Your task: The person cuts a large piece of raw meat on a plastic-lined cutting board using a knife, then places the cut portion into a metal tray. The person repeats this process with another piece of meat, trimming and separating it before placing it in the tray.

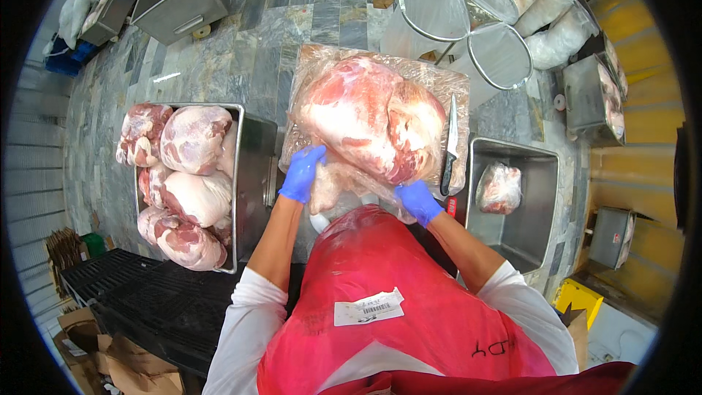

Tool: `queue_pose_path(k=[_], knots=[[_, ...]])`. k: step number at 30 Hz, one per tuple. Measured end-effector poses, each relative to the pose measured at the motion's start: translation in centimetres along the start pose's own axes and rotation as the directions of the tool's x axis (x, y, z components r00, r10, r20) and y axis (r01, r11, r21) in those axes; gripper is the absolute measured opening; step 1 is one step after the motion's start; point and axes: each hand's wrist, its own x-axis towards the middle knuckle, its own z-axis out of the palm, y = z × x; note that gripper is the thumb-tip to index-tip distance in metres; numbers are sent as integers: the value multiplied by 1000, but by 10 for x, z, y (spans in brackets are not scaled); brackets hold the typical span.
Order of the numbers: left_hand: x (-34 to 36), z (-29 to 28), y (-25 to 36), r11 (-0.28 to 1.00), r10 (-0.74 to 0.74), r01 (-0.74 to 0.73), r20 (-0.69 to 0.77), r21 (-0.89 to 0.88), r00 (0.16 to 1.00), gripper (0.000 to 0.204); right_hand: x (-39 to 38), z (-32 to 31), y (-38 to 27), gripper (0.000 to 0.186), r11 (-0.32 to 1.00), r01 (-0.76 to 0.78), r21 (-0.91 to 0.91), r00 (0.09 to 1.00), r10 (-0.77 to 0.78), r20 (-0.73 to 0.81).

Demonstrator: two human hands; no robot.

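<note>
A large piece of raw pork (358,113), pink with white fat, lies on a plastic-covered work surface (307,66) in front of me. My left hand (303,174), in a blue glove, closes on the clear plastic film by the meat's near left edge, beside a hanging pale flap (325,189). At the near right corner my right hand (419,201), also gloved, has its fingers closed on the film (373,184). A knife (451,146) with a black handle lies on the surface right of the meat, its blade pointing away from me.
On the left a metal tub (252,175) is heaped with several meat pieces (194,197). A metal tub (537,230) on the right holds one wrapped piece (499,189). Beyond the surface stand hoop-topped clear bags (435,11). A black pallet (124,285) is at lower left.
</note>
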Motion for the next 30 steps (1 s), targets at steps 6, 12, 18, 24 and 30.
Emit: queue_pose_path(k=[6,12,18,24,30], knots=[[-53,32,107,988,152,-153,93,8,984,20,-76,-40,-67,12,900,-103,423,975,7,223],[-33,81,158,958,286,-281,116,-55,951,19,-61,-68,-88,7,690,-98,717,993,22,114],[-58,51,150,970,231,-236,71,61,970,17,-11,-49,-67,10,791,-114,601,994,92,67],[-81,-12,117,974,192,-190,-4,124,981,15,11,30,-30,15,234,699,-676,701,-413,582],[-57,-26,33,975,-207,210,48,-72,977,15,13,74,-86,22,558,596,-577,779,-226,585]])
